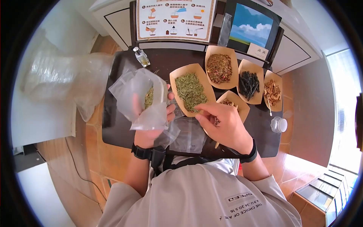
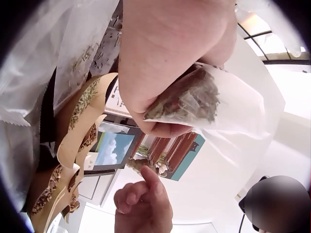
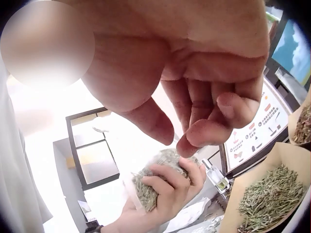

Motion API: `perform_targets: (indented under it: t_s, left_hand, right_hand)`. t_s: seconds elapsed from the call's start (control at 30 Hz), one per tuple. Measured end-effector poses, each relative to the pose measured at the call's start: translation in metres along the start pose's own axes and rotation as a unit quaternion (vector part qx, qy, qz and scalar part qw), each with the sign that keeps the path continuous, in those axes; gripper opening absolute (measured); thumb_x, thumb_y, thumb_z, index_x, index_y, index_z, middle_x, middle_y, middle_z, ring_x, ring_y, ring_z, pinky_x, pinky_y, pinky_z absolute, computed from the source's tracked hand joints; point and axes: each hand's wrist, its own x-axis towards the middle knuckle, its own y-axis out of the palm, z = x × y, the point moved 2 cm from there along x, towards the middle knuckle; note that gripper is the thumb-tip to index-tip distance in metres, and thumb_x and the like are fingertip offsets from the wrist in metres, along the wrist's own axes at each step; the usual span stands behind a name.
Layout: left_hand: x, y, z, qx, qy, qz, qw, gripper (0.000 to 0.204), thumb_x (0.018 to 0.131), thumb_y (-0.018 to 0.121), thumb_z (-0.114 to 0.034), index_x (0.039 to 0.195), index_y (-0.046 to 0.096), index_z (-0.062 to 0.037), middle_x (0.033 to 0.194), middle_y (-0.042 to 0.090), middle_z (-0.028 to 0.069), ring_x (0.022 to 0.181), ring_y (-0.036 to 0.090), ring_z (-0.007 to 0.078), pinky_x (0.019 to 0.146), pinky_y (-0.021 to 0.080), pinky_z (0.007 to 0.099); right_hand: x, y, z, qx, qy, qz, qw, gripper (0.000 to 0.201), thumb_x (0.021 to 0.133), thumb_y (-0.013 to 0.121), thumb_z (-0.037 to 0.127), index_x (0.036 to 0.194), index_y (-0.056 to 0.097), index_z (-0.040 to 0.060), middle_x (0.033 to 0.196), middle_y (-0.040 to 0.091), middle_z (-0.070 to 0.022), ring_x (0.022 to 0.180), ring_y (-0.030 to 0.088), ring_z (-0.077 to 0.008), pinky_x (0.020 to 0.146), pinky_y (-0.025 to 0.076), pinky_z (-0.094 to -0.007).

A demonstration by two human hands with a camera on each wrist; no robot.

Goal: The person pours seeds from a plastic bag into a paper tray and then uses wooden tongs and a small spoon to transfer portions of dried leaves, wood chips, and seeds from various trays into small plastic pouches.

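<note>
My left hand (image 1: 170, 108) grips a clear plastic bag (image 1: 126, 89), its fingers wrapped round the side. Dried green herb shows through the bag's film, clearest in the left wrist view, where the bag (image 2: 201, 99) bulges under the palm. My right hand (image 1: 227, 123) hovers at the near corner of a paper tray (image 1: 176, 75) of dried green herb (image 1: 191, 90). Its fingers are loosely bent, with thumb and forefinger tips slightly apart. Nothing shows between those fingertips in the right wrist view. A smaller paper tray (image 1: 242, 108) lies partly hidden under this hand.
Further trays hold a reddish-brown mix (image 1: 219, 68), dark strips (image 1: 248, 85) and brown chips (image 1: 272, 92). A glass bottle (image 1: 141, 57) stands back left, a clear jar (image 1: 278, 125) at the right edge. Flat plastic bags (image 1: 189, 136) lie in front. An instruction board (image 1: 176, 20) stands behind.
</note>
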Motion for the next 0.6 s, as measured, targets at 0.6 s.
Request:
perform_targets:
  t_s: [0.6]
  left_hand:
    - [0.022, -0.005, -0.019, 0.045, 0.018, -0.090, 0.995, 0.055, 0.101, 0.049, -0.047, 0.138, 0.049, -0.0061, 0.129, 0.059, 0.0152, 0.116, 0.057, 0.0378, 0.091, 0.052, 0.0466]
  right_hand:
    - [0.016, -0.002, -0.073, -0.361, 0.047, -0.025, 0.931, 0.019, 0.079, 0.067, 0.014, 0.070, 0.064, -0.0017, 0.068, 0.062, -0.0188, 0.070, 0.065, -0.0352, 0.066, 0.052, -0.0418]
